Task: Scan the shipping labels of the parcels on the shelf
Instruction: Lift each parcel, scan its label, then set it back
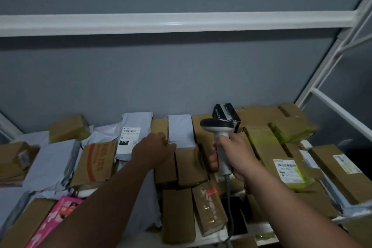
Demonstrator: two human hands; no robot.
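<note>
Cardboard boxes and grey mailer bags cover the shelf. My right hand (231, 155) grips the handle of a white and black barcode scanner (218, 126), its head pointing away over the boxes in the middle. My left hand (155, 150) rests palm down on a brown box (163, 165) next to a box with a grey top (181, 134); whether it grips the box I cannot tell. A white shipping label (129, 137) shows on a grey mailer just left of that hand. Another label (286, 169) lies on a box to the right, in greenish light.
A pink box (60, 213) lies at the front left. A black box (226, 112) stands at the back behind the scanner. The white shelf frame (332, 78) rises on the right and a white bar (181, 22) crosses above. The scanner cable (229, 207) hangs down.
</note>
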